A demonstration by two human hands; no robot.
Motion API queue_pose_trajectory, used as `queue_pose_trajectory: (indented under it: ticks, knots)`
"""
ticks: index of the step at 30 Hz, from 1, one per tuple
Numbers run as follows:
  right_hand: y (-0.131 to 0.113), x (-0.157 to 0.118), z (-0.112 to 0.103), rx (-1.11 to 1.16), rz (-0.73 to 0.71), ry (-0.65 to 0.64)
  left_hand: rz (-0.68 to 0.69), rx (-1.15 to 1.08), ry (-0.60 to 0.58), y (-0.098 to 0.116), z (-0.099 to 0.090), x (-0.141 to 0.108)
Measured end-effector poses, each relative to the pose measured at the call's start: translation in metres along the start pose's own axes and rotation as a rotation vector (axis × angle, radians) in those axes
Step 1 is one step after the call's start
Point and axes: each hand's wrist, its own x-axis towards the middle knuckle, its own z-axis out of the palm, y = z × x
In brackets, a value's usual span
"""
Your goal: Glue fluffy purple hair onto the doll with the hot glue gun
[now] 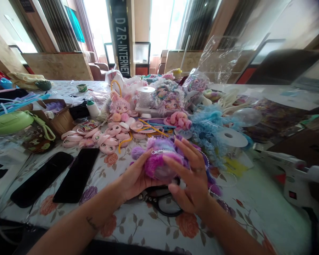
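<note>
A furry purple and magenta plush pouch (155, 166) is in my left hand (133, 180), which curls around its left side and underside. A white zipper (159, 152) with a metal pull runs across it. My right hand (195, 180) hovers over the pouch's right side with fingers spread; whether its fingertips touch the fur I cannot tell. Beneath both hands lie black-handled scissors (162, 209), partly hidden. More purple fluff and a string of white beads (207, 163) show behind my right hand.
Two black phones (76, 175) lie at the left. Pink doll-face pieces (108, 141), a doll head (119, 106) and a white spool (146, 97) stand behind. Blue ruffled trim (210, 124) is piled at the right, near a white glue gun (284, 163).
</note>
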Motion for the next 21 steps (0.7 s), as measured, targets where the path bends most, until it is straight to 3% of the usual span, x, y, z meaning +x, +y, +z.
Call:
queue_pose_trajectory:
  ticks: [2,4,8,11,15,18,21]
  knots:
    - [0.000,-0.002,0.001,-0.074,-0.106,-0.016,0.012,-0.014,-0.006,0.001,-0.001,0.000]
    - [0.000,-0.003,0.003,-0.106,-0.078,-0.058,0.019,-0.014,-0.004,0.002,-0.001,0.001]
    - [0.003,-0.003,0.010,-0.028,0.239,0.025,0.064,0.054,0.062,0.004,0.001,0.002]
    - [0.006,-0.005,0.013,0.229,0.549,0.137,0.174,0.155,0.113,0.004,0.003,0.002]
    - [0.010,-0.007,0.016,0.623,0.941,0.065,0.308,0.291,0.163,0.002,0.001,0.002]
    - [0.013,-0.009,0.018,0.759,1.064,-0.030,0.370,0.372,0.221,0.002,-0.005,0.005]
    - [0.013,-0.010,0.018,0.823,1.161,0.017,0.446,0.523,0.253,0.002,-0.012,0.009]
